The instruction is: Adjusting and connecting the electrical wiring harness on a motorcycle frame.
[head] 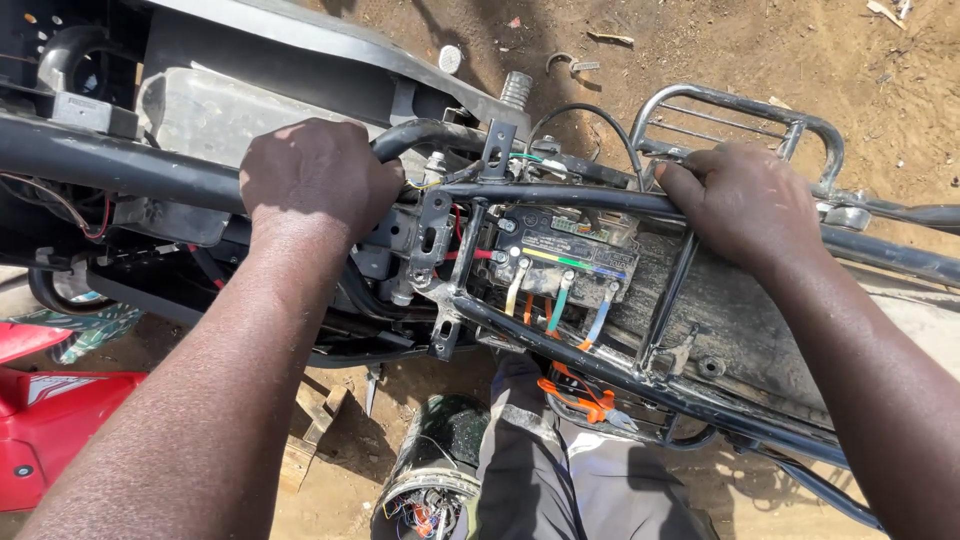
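Left hand clenched; right hand curled, gripping

Frame tubes run L-R across view. L hand on upper tube, left of centre; R hand on same tube, right, just before rear rack. Controller box btwn hands, below upper tube, above lower tube. Wires hang from box over lower tube. Mudguard right of box, under R hand. Motor on ground below frame, beside person's leg. Fairing panel far left, low.
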